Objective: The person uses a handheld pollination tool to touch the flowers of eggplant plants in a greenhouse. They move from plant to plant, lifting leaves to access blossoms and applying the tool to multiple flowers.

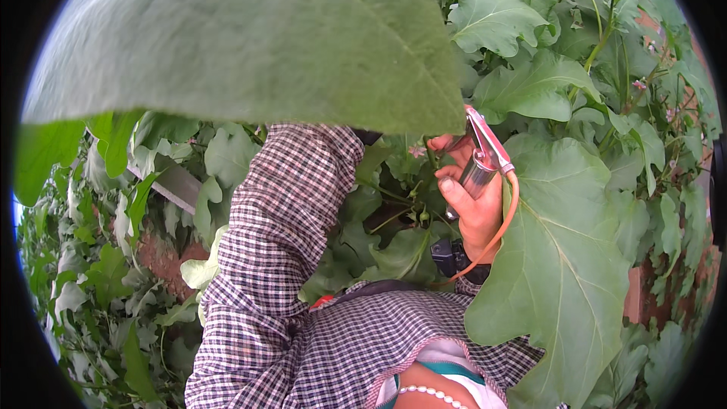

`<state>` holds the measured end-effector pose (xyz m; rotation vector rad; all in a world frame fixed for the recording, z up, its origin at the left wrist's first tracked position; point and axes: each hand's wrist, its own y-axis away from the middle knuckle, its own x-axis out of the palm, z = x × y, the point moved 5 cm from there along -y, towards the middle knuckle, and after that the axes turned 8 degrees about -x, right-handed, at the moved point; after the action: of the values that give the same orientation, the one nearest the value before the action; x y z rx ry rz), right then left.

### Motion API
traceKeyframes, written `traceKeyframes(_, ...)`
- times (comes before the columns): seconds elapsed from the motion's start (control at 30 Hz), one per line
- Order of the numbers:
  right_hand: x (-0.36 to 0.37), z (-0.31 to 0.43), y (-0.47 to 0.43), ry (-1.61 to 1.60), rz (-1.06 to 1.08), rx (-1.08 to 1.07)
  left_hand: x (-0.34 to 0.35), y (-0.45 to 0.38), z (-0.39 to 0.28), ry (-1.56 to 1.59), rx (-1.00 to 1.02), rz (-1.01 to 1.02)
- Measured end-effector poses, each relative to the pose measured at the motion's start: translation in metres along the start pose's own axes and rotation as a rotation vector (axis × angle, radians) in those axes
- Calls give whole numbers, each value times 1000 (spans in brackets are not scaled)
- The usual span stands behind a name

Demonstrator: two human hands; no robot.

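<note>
My right hand (474, 199) is closed around a small red hand tool with a clear cylinder (480, 173), and an orange hose (514, 204) loops from its lower end down past my wrist. A black band with a square device (448, 257) circles that wrist. My left arm, in a checkered sleeve (284, 199), reaches forward, but a big blurred leaf (272, 40) close to the camera hides the left hand. Beside my right fingers is a pinkish flower (417, 151). Green stems and a small bud (424, 216) lie below it, among eggplant-like leaves.
A broad lobed leaf (556, 250) hangs right of my right wrist, overlapping my clothing. Dense foliage with pink flowers (639, 84) stands at the right. Leftward, a grey strip (170, 187) slants through the leaves above reddish soil (167, 261).
</note>
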<state>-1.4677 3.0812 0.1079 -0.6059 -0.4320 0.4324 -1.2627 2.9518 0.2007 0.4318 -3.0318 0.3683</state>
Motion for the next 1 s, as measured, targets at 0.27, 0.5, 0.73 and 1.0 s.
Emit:
traceKeyframes(0.27, 1, -3, 5, -2, 17, -42, 0, -7, 5, 58, -21, 19)
traceKeyframes(0.5, -1, -14, -2, -46, 37, -65, 1, 0, 1, 65, 34, 0)
traceKeyframes(0.73, 1, -18, -6, -106, 29, -68, 0, 5, 1, 315, 31, 49)
traceKeyframes(1.0, -2, -20, -6, 6, 60, -78, 2, 3, 4, 166, 63, -3)
